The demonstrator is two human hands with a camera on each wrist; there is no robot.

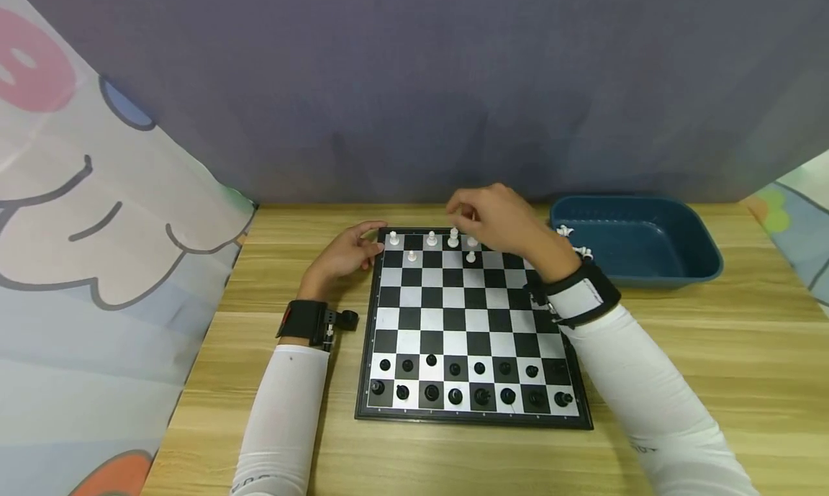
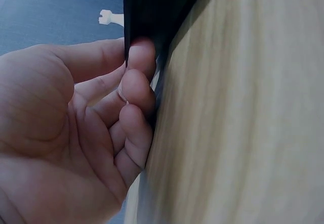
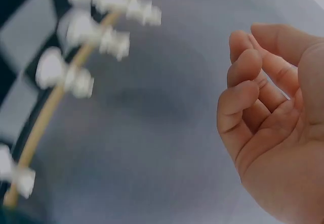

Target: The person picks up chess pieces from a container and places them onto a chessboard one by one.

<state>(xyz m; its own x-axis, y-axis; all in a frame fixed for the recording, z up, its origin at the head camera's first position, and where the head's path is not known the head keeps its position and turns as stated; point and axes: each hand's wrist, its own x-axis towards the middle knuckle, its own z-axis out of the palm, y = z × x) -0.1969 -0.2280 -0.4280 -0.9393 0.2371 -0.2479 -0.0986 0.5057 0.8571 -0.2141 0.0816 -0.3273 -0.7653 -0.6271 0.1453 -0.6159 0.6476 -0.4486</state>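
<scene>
A black-and-white chessboard [image 1: 432,296] lies on the wooden table. At its far left corner, my left hand [image 1: 347,255] grips the board's edge; in the left wrist view its fingers [image 2: 136,95] curl against the black side. A white rook [image 2: 111,17] stands near that corner. My right hand [image 1: 499,219] is above the far edge, fingers loosely curled and nothing visible between them in the right wrist view. Close below it are a white pawn [image 1: 470,257] and a tall white piece [image 1: 453,238]. A white bishop [image 1: 432,239] and another white pawn [image 1: 411,255] stand farther left.
Two rows of black chess pieces [image 1: 455,397] fill the board's near side. Right of the board sits a blue tray [image 1: 702,255], with white pieces [image 1: 583,253] showing at its left end beside my right forearm. A grey wall [image 1: 388,122] rises behind the table.
</scene>
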